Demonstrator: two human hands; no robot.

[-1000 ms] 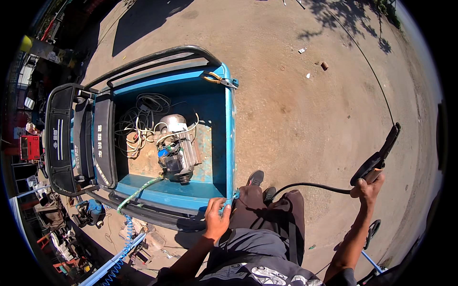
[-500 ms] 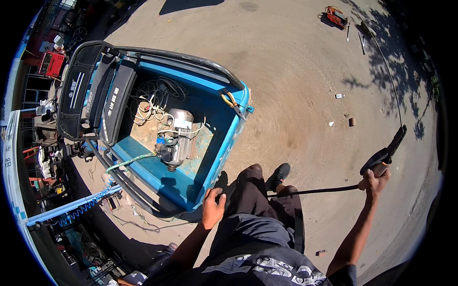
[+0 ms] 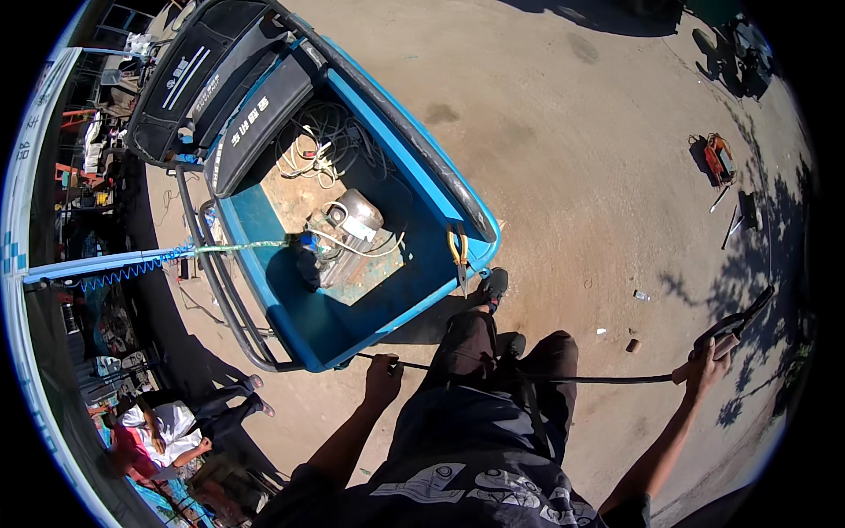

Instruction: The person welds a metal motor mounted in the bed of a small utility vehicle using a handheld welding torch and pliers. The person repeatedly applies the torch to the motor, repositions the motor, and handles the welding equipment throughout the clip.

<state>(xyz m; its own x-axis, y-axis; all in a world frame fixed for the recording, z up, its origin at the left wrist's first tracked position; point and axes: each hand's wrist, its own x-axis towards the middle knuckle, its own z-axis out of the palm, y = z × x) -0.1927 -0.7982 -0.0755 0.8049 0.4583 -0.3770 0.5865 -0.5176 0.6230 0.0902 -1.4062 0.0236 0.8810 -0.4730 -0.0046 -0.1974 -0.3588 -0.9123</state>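
Observation:
My right hand (image 3: 701,370), at the right, grips the brown handle of a black welding electrode holder (image 3: 729,336). A thick black cable (image 3: 607,379) runs left from its handle, past my legs. My left hand (image 3: 383,380) is curled in front of the near side of a blue cargo bed (image 3: 370,333). A dark line passes behind or through its fingers; I cannot tell whether they grip it. Inside the bed lie a grey electric motor (image 3: 352,231) and loose white wire (image 3: 310,165). Yellow-handled pliers (image 3: 459,255) rest over the bed's right corner.
A black seat (image 3: 257,123) adjoins the bed. A green-wrapped line (image 3: 242,247) reaches it from a blue beam (image 3: 106,266). At lower left sits another person (image 3: 167,431). An orange-red machine (image 3: 720,158) stands on the sandy ground at far right, near a parked motorcycle (image 3: 738,53).
My view has swung, so the bed appears turned and shifted right. The person at lower left shows more fully. My left hand has curled more tightly; the right keeps its grip on the electrode holder.

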